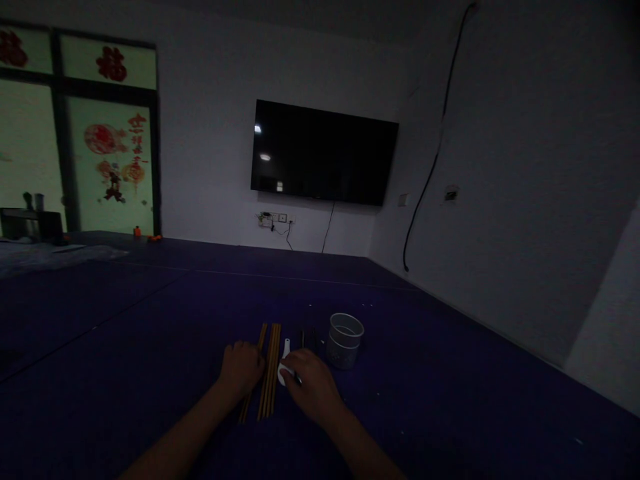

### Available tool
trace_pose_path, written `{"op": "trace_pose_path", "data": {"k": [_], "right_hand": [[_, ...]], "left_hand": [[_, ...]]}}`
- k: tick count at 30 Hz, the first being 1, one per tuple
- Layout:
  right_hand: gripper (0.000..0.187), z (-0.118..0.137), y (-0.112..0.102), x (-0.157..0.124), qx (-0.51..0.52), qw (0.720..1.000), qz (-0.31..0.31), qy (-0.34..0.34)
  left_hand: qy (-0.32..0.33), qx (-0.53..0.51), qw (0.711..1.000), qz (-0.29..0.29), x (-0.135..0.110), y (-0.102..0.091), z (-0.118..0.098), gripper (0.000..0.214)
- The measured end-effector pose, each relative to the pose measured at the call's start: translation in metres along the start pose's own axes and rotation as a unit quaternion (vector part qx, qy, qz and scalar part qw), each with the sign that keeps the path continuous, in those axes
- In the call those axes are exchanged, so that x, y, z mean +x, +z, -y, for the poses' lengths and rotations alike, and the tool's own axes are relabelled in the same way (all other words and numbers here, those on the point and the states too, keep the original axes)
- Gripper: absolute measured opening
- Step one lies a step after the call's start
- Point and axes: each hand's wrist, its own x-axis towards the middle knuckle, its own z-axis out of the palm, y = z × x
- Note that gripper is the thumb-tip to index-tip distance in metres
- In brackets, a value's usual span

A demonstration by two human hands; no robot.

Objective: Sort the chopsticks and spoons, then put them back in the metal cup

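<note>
My left hand (242, 368) lies with curled fingers on the leftmost wooden chopsticks (263, 332), whose ends show above and below it. Just to its right, several more chopsticks (271, 373) lie side by side on the dark blue surface. My right hand (314, 388) is closed over a white spoon (287, 348), fingertips at the bowl. The spoon's handle points away from me. A pale, shiny bit shows beneath these fingers; its kind is unclear. Behind the right hand lie thin dark utensils (315, 339), partly hidden. A grey metal utensil holder (344, 350) stands upright to their right.
The broad blue surface (210, 307) reaches the walls, with small white specks near the holder. Clear plastic sheeting (55, 257) and small orange items (137, 231) lie at far left. A television (325, 153) hangs on the wall, and a black cable (425, 180) runs down the right wall.
</note>
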Motion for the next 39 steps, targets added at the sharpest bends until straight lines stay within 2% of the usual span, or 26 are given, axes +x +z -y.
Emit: {"op": "trace_pose_path", "data": {"k": [17,21,25,29,34,37,39], "right_hand": [[0.019,0.0,0.0,0.001,-0.006,1.0,0.014,0.013],[0.022,0.0,0.0,0.001,-0.006,1.0,0.003,0.019],[0.025,0.005,-0.001,0.001,0.033,0.996,-0.057,0.057],[0.031,0.012,-0.001,0.002,0.146,0.977,-0.122,0.098],[0.037,0.024,-0.006,0.005,0.289,0.94,-0.151,0.104],[0.038,0.03,-0.01,0.005,0.317,0.928,-0.161,0.112],[0.039,0.033,-0.012,0.004,0.319,0.923,-0.173,0.127]], "left_hand": [[-0.028,-0.034,0.999,0.021,0.003,-0.002,0.0,0.031],[-0.045,-0.048,0.998,0.007,0.004,-0.001,0.003,0.031],[-0.022,-0.066,0.995,-0.066,0.004,-0.009,0.005,0.033],[0.039,-0.093,0.98,-0.169,-0.001,-0.019,-0.001,0.03],[0.158,-0.099,0.943,-0.276,-0.009,-0.014,-0.013,0.026],[0.233,-0.091,0.909,-0.334,-0.013,-0.009,-0.018,0.026],[0.259,-0.083,0.888,-0.37,-0.015,-0.008,-0.019,0.025]]}}
